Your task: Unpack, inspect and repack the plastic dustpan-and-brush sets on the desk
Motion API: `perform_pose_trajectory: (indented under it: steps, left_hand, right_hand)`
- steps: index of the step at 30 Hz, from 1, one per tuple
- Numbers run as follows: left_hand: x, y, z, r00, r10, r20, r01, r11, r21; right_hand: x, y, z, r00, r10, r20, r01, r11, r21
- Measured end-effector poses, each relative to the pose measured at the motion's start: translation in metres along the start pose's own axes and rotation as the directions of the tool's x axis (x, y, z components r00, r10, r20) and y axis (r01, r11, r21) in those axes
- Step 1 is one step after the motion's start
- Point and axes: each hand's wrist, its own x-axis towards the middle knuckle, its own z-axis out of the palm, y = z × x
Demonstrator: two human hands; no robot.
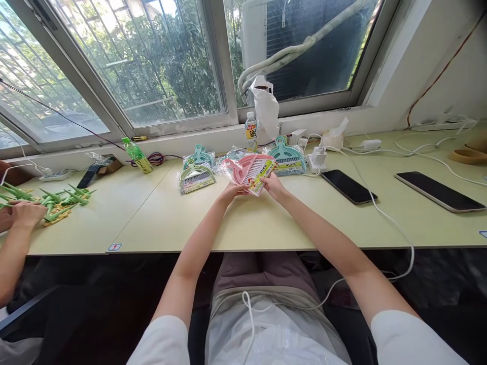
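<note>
Above the table, a pink mini dustpan and brush set (243,170) in clear plastic wrap is held between both hands. My left hand (234,191) grips its lower left side, fingers closed on the pack. My right hand (273,185) is closed on the lower right corner, by the printed label. Behind it to the right lies a teal wrapped dustpan set (286,154). To the left lie a green wrapped set (196,176) and another teal set (198,153). More wrapped packaging behind the pink set is partly hidden by it.
A phone (349,186), a tablet-like device (439,191) and a white cable (391,215) lie at right. Bottles (137,154) and a white bag (265,109) stand by the window. At far left, another person's hand (26,214) touches green pointed pieces (53,197).
</note>
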Motion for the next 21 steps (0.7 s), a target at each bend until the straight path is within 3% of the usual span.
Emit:
perform_pose_trajectory:
  steps: [6, 11, 21]
  left_hand:
    - [0.000, 0.001, 0.004, 1.000, 0.017, 0.023, -0.019, 0.998, 0.055]
    - [0.000, 0.001, 0.008, 0.999, -0.023, -0.032, 0.025, 0.997, 0.068]
    - [-0.007, 0.010, 0.016, 0.998, 0.064, 0.020, -0.066, 0.994, 0.088]
  right_hand:
    - [0.006, 0.003, -0.007, 0.998, -0.049, 0.026, 0.048, 0.998, 0.028]
    - [0.009, 0.001, -0.010, 0.999, -0.034, 0.030, 0.033, 0.999, 0.043]
    - [0.018, 0.007, -0.018, 0.999, -0.034, -0.010, 0.034, 0.999, 0.008]
